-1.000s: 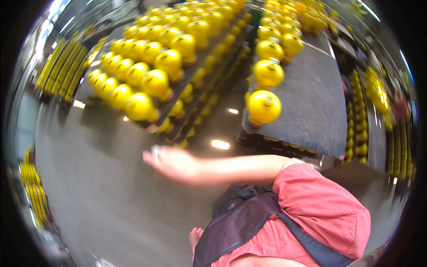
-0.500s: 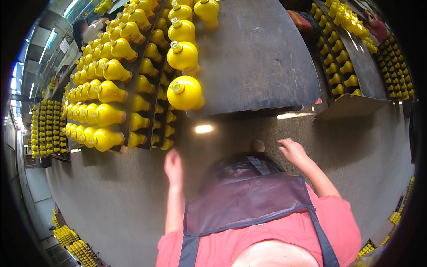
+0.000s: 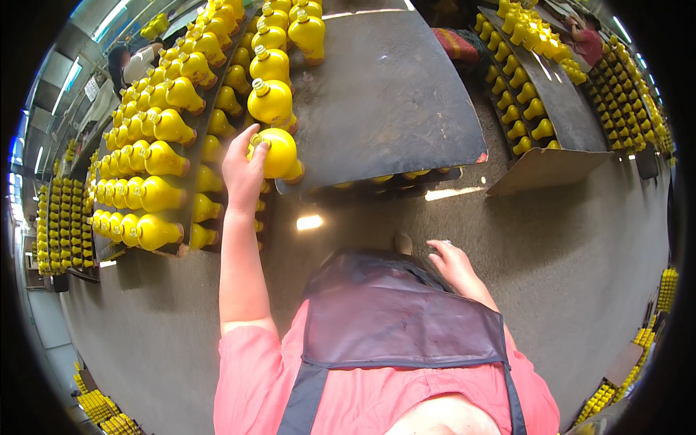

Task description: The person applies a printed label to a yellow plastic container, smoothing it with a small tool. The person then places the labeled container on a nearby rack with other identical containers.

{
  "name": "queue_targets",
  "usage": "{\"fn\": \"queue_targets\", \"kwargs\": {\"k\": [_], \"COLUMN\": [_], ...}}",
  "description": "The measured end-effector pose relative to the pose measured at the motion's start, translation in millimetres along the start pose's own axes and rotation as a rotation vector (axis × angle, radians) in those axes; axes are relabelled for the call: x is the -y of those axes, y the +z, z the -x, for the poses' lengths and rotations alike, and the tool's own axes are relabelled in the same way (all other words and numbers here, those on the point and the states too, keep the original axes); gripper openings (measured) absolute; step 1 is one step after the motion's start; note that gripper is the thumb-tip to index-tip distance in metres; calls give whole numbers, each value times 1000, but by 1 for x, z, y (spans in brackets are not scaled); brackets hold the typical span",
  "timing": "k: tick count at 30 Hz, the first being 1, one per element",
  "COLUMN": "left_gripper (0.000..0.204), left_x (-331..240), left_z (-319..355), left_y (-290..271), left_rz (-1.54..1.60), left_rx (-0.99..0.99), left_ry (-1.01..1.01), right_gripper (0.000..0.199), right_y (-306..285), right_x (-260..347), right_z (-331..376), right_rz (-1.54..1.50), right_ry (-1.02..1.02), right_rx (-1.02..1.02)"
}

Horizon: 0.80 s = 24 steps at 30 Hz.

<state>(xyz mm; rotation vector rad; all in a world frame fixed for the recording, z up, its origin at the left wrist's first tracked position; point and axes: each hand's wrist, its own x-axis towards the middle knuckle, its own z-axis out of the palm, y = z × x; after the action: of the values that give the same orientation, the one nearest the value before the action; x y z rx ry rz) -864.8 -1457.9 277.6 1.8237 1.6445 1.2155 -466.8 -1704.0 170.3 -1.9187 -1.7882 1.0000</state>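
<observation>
My left hand [image 3: 243,170] reaches up to the nearest yellow bottle [image 3: 281,154] at the front left corner of a dark board. Its thumb and fingers close round the narrow, pale neck; part of the grip is hidden by the hand itself. The bottle is glossy, with a round, bulging body. Behind it stands another yellow bottle [image 3: 270,103], first in a row running away along the board's left edge. My right hand [image 3: 451,262] hangs in front of the apron on the right, away from the bottles. Its fingers are loosely stretched and hold nothing.
The dark board [image 3: 384,94] spreads right of the row, with more bottles under its front edge. Racks of yellow bottles [image 3: 163,161] crowd the left. A brown flap [image 3: 544,170] juts from another rack at right. Two people [image 3: 586,42] are farther back. A shoe shows on the floor.
My left hand has risen from beside the rack to the nearest bottle's neck and closed on it. The view has shifted slightly; my right hand stays low and empty.
</observation>
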Motion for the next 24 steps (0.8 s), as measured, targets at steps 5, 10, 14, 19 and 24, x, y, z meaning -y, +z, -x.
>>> {"fn": "queue_targets", "kwargs": {"k": [5,10,14,19,24], "left_gripper": [39,28,27,32,35], "left_x": [27,53,64,70,69], "left_z": [33,104,155,177,175], "left_y": [-7,2,2,-8,-24], "left_rz": [389,501,514,598,751], "left_rx": [-261,-162,70,172,149], "left_ry": [-157,-429,-587,-702,-791], "right_gripper": [33,46,50,32,30], "right_y": [-25,-24,-5,24,34], "right_x": [92,216,295,336,329], "right_z": [-87,-165,-208,-249,-257], "right_rz": [64,90,187,455,401], "right_ry": [-504,-857,-821,-655,-644], "right_rx": [-6,-193,-280,-76,-173]}}
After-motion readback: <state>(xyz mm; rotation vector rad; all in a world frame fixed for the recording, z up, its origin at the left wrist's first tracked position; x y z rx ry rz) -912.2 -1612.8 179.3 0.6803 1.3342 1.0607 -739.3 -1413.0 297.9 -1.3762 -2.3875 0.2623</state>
